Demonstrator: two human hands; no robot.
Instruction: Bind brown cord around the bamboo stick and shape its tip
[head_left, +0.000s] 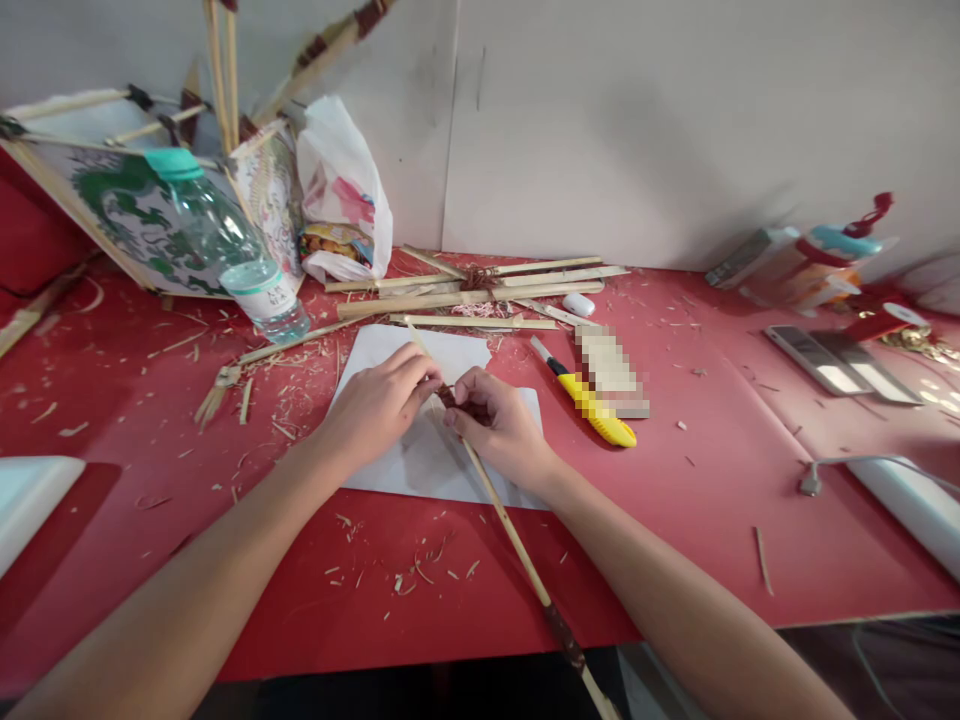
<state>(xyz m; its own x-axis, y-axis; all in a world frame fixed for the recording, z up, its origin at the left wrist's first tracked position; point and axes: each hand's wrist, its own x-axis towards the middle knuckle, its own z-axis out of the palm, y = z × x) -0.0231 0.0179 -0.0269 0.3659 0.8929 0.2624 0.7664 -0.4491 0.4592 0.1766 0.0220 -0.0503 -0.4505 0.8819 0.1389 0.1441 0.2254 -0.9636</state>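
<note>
A long thin bamboo stick (510, 530) runs from the middle of the red table toward me, over the front edge. Dark red cord is wrapped round its lower part, and more dark red cord (447, 396) shows between my hands. My left hand (390, 400) is closed on the stick near its far end, thumb and fingers pinched together. My right hand (499, 420), fingers curled, grips the dark red cord beside the stick. Under both hands lies white paper (450, 475).
Right of the paper lie a yellow utility knife (596, 408) with its blade out and a blurred flat object. Bamboo strips (450, 300) are piled behind. A water bottle (232, 250) stands back left by a dragon-printed frame (120, 210). Phones (817, 358) lie at right; shavings are scattered.
</note>
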